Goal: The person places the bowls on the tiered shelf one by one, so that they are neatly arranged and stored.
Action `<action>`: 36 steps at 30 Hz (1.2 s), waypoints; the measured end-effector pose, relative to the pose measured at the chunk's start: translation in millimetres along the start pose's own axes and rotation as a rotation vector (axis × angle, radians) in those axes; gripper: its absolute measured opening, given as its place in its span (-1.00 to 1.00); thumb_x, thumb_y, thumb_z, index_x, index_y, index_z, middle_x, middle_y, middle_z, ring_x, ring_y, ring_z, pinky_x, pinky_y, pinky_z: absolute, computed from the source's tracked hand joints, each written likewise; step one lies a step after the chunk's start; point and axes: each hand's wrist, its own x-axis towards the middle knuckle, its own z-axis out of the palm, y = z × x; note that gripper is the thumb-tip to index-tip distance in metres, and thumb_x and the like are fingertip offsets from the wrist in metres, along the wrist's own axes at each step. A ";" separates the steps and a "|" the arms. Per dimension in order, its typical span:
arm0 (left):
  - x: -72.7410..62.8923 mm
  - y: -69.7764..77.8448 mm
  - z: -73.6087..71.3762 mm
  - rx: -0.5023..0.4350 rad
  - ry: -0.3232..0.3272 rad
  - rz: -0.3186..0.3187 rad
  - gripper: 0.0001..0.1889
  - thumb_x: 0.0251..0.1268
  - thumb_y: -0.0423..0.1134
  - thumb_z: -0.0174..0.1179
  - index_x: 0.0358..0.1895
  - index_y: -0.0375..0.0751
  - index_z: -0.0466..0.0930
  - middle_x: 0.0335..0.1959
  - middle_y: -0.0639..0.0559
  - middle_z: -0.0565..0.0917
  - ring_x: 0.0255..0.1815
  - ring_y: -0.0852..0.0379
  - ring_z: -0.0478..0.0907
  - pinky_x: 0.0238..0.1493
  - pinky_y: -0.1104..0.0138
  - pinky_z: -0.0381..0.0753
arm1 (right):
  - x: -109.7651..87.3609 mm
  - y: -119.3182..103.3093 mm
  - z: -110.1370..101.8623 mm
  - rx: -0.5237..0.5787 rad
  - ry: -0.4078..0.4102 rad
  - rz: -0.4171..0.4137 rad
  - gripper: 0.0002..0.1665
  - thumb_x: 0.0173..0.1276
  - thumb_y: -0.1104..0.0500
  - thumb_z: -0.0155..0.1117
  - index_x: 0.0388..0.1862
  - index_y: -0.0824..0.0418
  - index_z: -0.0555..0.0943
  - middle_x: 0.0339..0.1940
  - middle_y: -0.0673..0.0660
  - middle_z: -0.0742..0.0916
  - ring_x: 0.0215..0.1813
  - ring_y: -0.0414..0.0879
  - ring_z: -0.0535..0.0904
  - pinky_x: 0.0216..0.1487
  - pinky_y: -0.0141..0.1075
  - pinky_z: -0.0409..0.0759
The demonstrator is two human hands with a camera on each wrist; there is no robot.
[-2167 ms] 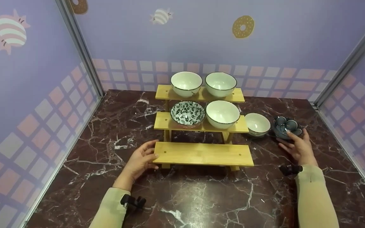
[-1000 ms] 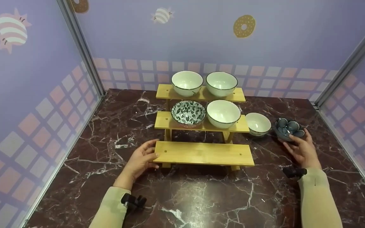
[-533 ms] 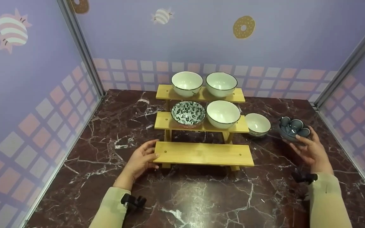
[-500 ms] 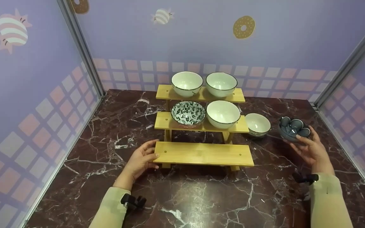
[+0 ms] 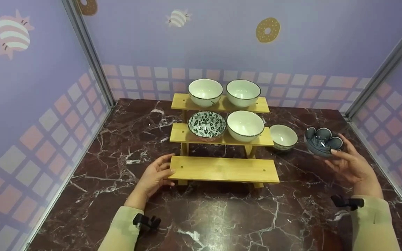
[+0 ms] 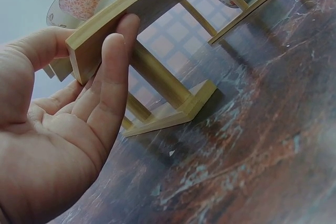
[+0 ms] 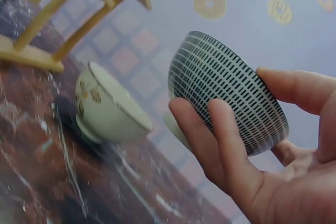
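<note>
At the right of the head view my right hand (image 5: 352,165) holds a dark blue-grey bowl (image 5: 321,143), thumb at its rim and fingers under its side. The right wrist view shows this bowl (image 7: 226,93) lifted off the table, its outside covered in small dark dashes. My left hand (image 5: 155,176) grips the left end of the lowest board of a three-tier wooden rack (image 5: 223,169). In the left wrist view the thumb lies on one face of the board (image 6: 126,17) and fingers reach beneath it.
Two white bowls, a left one (image 5: 205,92) and a right one (image 5: 243,93), stand on the top tier. The middle tier bears a green-patterned bowl (image 5: 207,125) and a cream bowl (image 5: 245,126). Another cream bowl (image 5: 283,137) sits on the marbled table (image 5: 239,216), right of the rack.
My right hand has moved right and toward me, and the dark bowl has been raised from the table and shifted slightly right. The left hand stays on the rack's lowest board.
</note>
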 end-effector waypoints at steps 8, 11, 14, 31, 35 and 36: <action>0.0 -1.1 -0.2 -0.005 0.001 0.007 -0.24 0.35 -0.52 0.14 0.59 -0.40 0.04 0.07 -0.07 0.60 -0.32 0.13 0.70 -0.43 0.37 0.75 | -3.7 -1.7 18.9 0.030 -0.248 0.024 -0.19 0.60 0.51 -0.42 0.52 -0.23 0.33 0.29 0.28 0.66 0.15 0.31 0.72 0.08 -0.16 0.79; -0.1 -1.1 -0.2 -0.004 0.002 0.004 -0.24 0.36 -0.52 0.14 0.59 -0.40 0.05 0.06 -0.07 0.60 -0.32 0.12 0.69 -0.43 0.37 0.76 | -4.9 -2.1 25.7 0.013 -0.306 0.046 -0.17 0.60 0.50 -0.47 0.56 -0.21 0.28 0.34 0.25 0.63 0.19 0.28 0.71 0.13 -0.18 0.77; -0.7 -0.8 -0.7 0.007 -0.001 0.001 -0.24 0.38 -0.50 0.15 0.60 -0.37 0.06 0.08 -0.06 0.61 -0.31 0.12 0.70 -0.41 0.36 0.76 | -7.0 -2.5 32.3 -0.001 -0.358 0.081 -0.15 0.60 0.50 -0.50 0.59 -0.23 0.25 0.37 0.24 0.61 0.21 0.24 0.71 0.17 -0.18 0.75; -0.5 -0.5 -1.1 0.031 0.007 0.002 -0.24 0.39 -0.47 0.15 0.61 -0.35 0.06 0.15 -0.12 0.59 -0.30 0.11 0.72 -0.40 0.35 0.76 | -7.2 16.5 69.9 -0.109 -0.507 0.168 -0.04 0.55 0.57 -0.45 0.73 -0.21 -0.09 0.42 0.26 0.51 0.11 0.04 0.76 0.19 -0.20 0.73; -0.8 -1.0 -1.0 0.028 0.001 0.004 -0.24 0.39 -0.47 0.15 0.61 -0.35 0.06 0.13 -0.10 0.60 -0.30 0.12 0.72 -0.40 0.35 0.76 | -6.3 24.1 80.4 -0.104 -0.515 0.186 -0.03 0.53 0.58 -0.43 0.74 -0.16 -0.15 0.45 0.29 0.47 0.14 0.12 0.75 0.16 -0.18 0.75; -0.8 -1.1 -1.0 0.027 0.001 0.004 -0.24 0.39 -0.47 0.15 0.61 -0.35 0.06 0.13 -0.09 0.60 -0.30 0.12 0.72 -0.40 0.36 0.76 | -6.0 26.0 83.2 -0.102 -0.515 0.193 -0.03 0.53 0.59 -0.43 0.74 -0.15 -0.17 0.46 0.30 0.46 0.16 0.15 0.74 0.15 -0.18 0.75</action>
